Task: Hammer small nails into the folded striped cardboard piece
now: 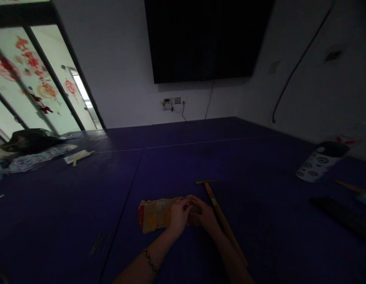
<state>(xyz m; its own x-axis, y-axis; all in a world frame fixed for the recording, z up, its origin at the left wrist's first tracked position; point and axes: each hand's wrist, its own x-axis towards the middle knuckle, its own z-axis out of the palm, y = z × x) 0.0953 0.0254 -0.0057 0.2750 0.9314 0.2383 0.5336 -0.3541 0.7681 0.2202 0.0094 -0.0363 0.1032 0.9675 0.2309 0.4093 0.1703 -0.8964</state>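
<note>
A flat, orange-and-tan patterned piece (155,214) with a red left end lies on the purple table top; its exact kind is too dim to tell. My left hand (179,216) has its fingers curled over its right part. Close beside it, my right hand (204,215) is curled at the same end, thumb and fingers drawn together. The fingers of both hands hide that end. Just right of my hands lies a hammer (217,208), metal head away from me, its wooden handle running back beside my right forearm.
Several thin metal rods (99,243) lie at the left front. A patterned cylindrical container (321,161) and a dark long object (339,215) are at the right. A dark bag (30,140), patterned cloth (38,157) and a white item with yellowish strips (78,156) sit far left.
</note>
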